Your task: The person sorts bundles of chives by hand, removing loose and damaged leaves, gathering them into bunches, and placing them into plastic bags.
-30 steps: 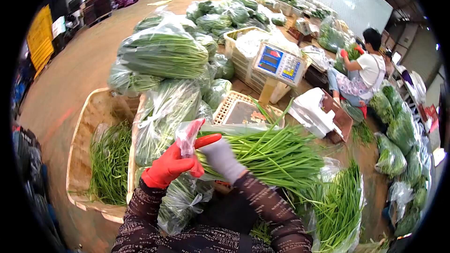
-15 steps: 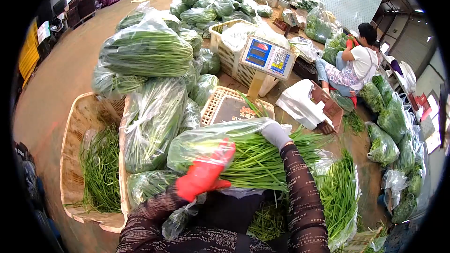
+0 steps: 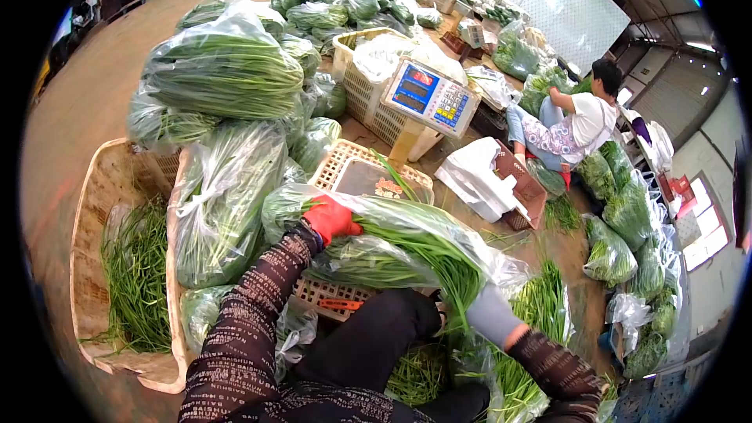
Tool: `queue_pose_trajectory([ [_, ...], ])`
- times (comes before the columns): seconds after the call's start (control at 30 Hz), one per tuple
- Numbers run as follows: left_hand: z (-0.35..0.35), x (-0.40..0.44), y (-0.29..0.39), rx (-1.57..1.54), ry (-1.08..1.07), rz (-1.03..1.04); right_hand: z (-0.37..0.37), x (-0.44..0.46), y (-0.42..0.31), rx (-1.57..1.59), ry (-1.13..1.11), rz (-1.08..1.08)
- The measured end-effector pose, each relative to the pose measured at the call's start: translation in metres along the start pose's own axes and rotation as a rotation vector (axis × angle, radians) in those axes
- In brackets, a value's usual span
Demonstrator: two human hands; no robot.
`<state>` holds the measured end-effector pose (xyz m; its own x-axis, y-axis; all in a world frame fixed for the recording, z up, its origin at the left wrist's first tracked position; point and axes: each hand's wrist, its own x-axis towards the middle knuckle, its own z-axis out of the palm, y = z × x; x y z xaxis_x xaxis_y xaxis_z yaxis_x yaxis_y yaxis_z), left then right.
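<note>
A long clear plastic bag [image 3: 376,262] of green chives lies across in front of me, above my knees. My left hand [image 3: 331,221], in a red glove, is closed on the chives at the bag's left part; whether it is inside the plastic is unclear. At the right end, long chive leaves [image 3: 458,274] bend downward out of the bag's mouth. Against these leaves is my right hand [image 3: 492,315] in a grey glove, its fingers together and partly hidden. Just right of it stands another open bag of chives [image 3: 540,305].
Left of me is a large crate [image 3: 178,290] with loose chives. Filled bags [image 3: 223,74] are stacked ahead. A digital scale [image 3: 429,98] stands beyond an upturned-looking basket [image 3: 345,160]. Under the bag lies an orange-handled tool [image 3: 341,304]. A co-worker [image 3: 583,113] sits at the right.
My right hand has moved down and right to the leaf ends, which now bend downward. My left hand has moved slightly up and closed. The bag covers more of the chives.
</note>
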<state>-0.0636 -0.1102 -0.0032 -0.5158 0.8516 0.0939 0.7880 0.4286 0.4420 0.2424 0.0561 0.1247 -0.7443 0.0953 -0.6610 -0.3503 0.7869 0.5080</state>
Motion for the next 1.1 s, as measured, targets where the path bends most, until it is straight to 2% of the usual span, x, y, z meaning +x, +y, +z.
queue_pose_trajectory([
  [0.03,-0.004,0.000,0.004,0.002,-0.010,0.007,-0.023,-0.014,-0.009,0.044,-0.144,-0.065],
  [0.07,-0.012,-0.001,0.010,0.018,-0.093,-0.092,-0.044,-0.034,-0.003,0.055,-0.146,-0.063],
  [0.13,-0.020,0.000,0.016,0.060,-0.242,-0.240,-0.080,-0.059,0.023,0.741,0.087,-0.133],
  [0.17,-0.018,-0.002,0.018,0.070,-0.245,-0.231,-0.062,-0.067,0.050,0.959,0.615,-0.156],
  [0.2,-0.014,-0.005,0.017,0.028,-0.128,-0.159,-0.066,-0.079,0.075,1.179,0.642,0.110],
  [0.23,-0.009,-0.009,0.014,-0.013,-0.012,-0.086,-0.076,-0.088,0.089,1.611,0.798,0.328],
  [0.27,0.013,-0.005,-0.003,0.006,0.095,0.017,-0.044,-0.075,0.106,1.647,0.986,0.319],
  [0.3,-0.003,-0.006,0.008,0.020,0.097,0.029,-0.033,-0.062,0.109,1.395,1.025,0.373],
  [0.37,-0.056,-0.018,0.041,0.193,-0.262,0.001,-0.013,-0.044,0.116,0.505,0.982,0.423],
  [0.4,-0.075,-0.017,0.046,0.174,-0.333,0.052,-0.008,-0.037,0.116,0.515,0.990,0.439],
  [0.43,-0.083,-0.011,0.035,0.061,-0.202,0.314,-0.008,-0.030,0.114,0.499,0.983,0.521],
  [0.47,-0.123,-0.019,0.064,-0.428,-0.438,-0.018,-0.007,-0.024,0.116,0.483,0.975,0.602],
  [0.5,-0.154,-0.025,0.080,-0.802,-0.375,-0.180,-0.003,-0.019,0.121,0.487,0.986,0.618],
  [0.53,-0.185,-0.023,0.081,-0.988,-0.299,-0.119,0.001,-0.013,0.129,0.652,1.111,0.670],
  [0.57,-0.211,-0.018,0.080,-0.986,-0.132,-0.117,0.003,-0.009,0.136,0.822,1.230,0.719],
  [0.6,-0.226,-0.010,0.061,-1.228,0.063,0.001,0.005,-0.009,0.152,1.170,1.306,0.732],
  [0.63,-0.254,0.000,0.048,-1.358,0.014,-0.069,0.009,-0.012,0.174,1.519,1.369,0.725],
  [0.67,-0.271,0.000,0.050,-1.357,-0.001,-0.024,0.020,-0.007,0.193,1.414,1.472,0.766],
  [0.7,-0.275,-0.004,0.068,-1.344,0.067,0.028,-0.009,-0.025,0.188,1.389,1.420,0.858],
  [0.77,-0.280,-0.001,0.082,-1.343,0.259,0.088,-0.013,-0.024,0.204,1.363,1.580,0.848],
  [0.8,-0.277,0.003,0.074,-1.278,0.334,0.242,-0.015,-0.023,0.204,1.363,1.578,0.853],
  [0.83,-0.273,0.004,0.067,-1.279,0.326,0.244,-0.017,-0.021,0.202,1.358,1.610,0.850],
  [0.87,-0.268,0.005,0.062,-1.279,0.246,0.194,-0.017,-0.022,0.201,1.352,1.643,0.849],
  [0.9,-0.264,0.005,0.058,-1.278,0.166,0.143,-0.008,-0.019,0.197,1.238,1.557,0.888],
  [0.97,-0.242,0.009,0.043,-1.174,0.094,-0.151,0.002,-0.012,0.176,1.096,1.255,0.957],
  [1.03,-0.208,0.007,0.030,-1.119,0.073,-0.268,0.016,-0.001,0.153,0.983,1.033,0.982],
  [1.07,-0.200,0.001,0.028,-1.089,0.123,-0.250,0.019,0.004,0.137,0.862,1.127,1.105],
  [1.1,-0.196,-0.003,0.033,-1.056,0.165,-0.233,0.023,0.007,0.121,0.782,1.323,1.082],
])
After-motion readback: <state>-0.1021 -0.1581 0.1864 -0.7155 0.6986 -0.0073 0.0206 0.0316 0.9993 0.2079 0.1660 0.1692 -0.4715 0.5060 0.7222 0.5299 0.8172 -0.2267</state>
